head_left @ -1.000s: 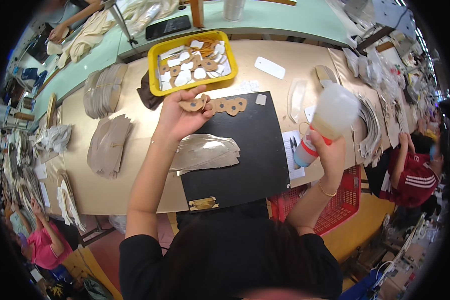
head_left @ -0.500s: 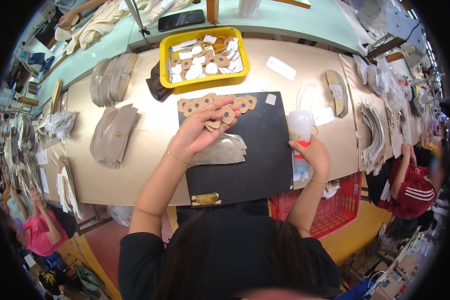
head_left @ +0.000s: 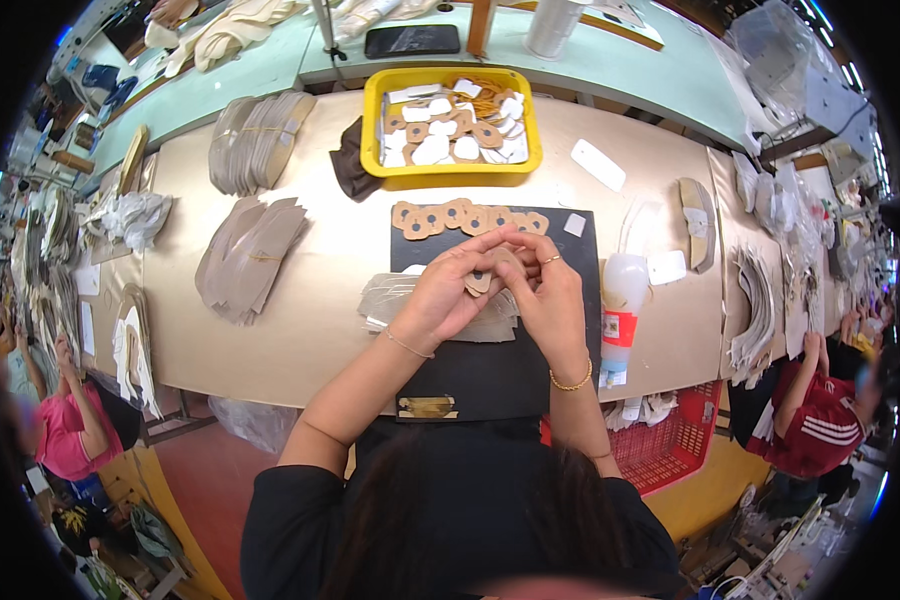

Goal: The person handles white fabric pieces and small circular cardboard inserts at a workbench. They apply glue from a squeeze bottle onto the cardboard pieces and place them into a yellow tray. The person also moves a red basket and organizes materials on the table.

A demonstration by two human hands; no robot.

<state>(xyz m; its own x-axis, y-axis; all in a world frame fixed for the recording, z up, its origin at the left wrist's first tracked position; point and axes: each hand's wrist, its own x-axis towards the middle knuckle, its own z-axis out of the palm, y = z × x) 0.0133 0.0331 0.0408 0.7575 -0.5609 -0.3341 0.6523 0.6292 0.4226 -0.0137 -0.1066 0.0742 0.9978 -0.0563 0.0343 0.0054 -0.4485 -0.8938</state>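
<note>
Both hands meet over the black mat (head_left: 530,370) — left hand (head_left: 448,296) and right hand (head_left: 548,300), fingers curled in, pinching one small tan piece (head_left: 479,283) between their fingertips — glue bottle (head_left: 622,300) standing just beside.

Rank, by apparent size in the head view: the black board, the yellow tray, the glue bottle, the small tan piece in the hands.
1. Black board
2. Yellow tray
3. Glue bottle
4. Small tan piece, mostly hidden by the left hand and right hand
</note>
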